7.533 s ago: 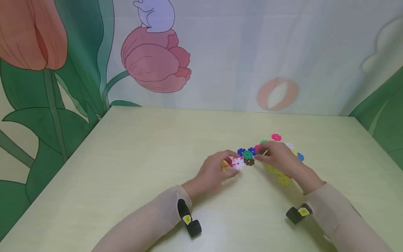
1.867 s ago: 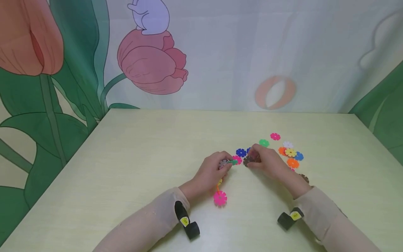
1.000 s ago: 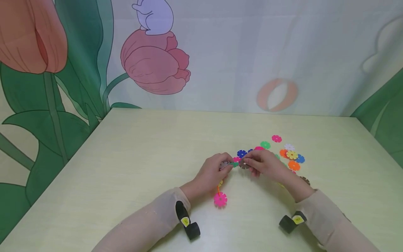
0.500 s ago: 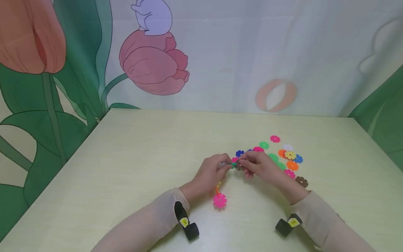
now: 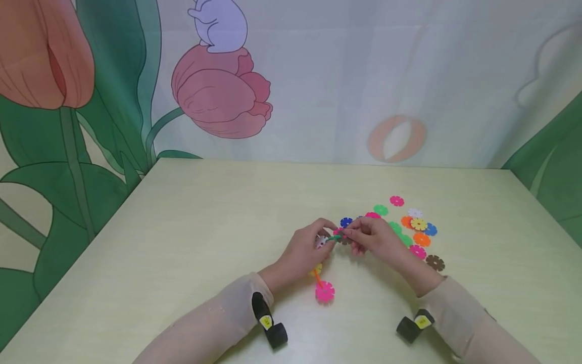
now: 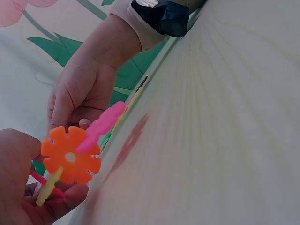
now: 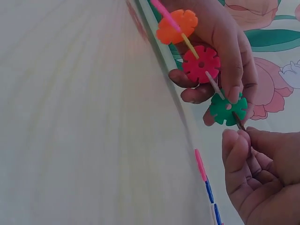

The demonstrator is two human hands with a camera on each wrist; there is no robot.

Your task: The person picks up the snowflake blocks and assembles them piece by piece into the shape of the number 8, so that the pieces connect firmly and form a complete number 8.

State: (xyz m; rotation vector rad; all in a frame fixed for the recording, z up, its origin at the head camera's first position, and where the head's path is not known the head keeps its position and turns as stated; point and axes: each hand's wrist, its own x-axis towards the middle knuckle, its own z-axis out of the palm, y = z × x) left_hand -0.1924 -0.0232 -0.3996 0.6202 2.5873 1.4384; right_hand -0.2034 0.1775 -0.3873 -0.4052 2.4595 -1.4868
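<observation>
My left hand [image 5: 297, 253] grips a chain of slotted plastic flower discs. A pink disc [image 5: 325, 292] hangs at its lower end, followed by an orange disc [image 6: 70, 154], a yellow disc [image 6: 49, 187], a red-pink disc [image 7: 201, 64], a white one seen edge-on and a green disc [image 7: 229, 110]. The left thumb presses on the green disc. My right hand [image 5: 377, 240] pinches a brown disc [image 7: 241, 125] between thumb and index finger, its edge right at a slot of the green disc. Fingers cover much of the brown disc.
Loose discs lie to the right and behind the hands: blue [image 5: 346, 222], light green [image 5: 380, 210], pink [image 5: 397, 201], orange [image 5: 422, 239], yellow [image 5: 419, 224] and another brown disc [image 5: 435, 262]. A printed curtain [image 5: 309, 91] hangs behind the table [image 5: 218, 217].
The green disc has gone from the table to the chain's end in the left hand. The right hand has picked up the brown disc and moved left, bringing it to the green one.
</observation>
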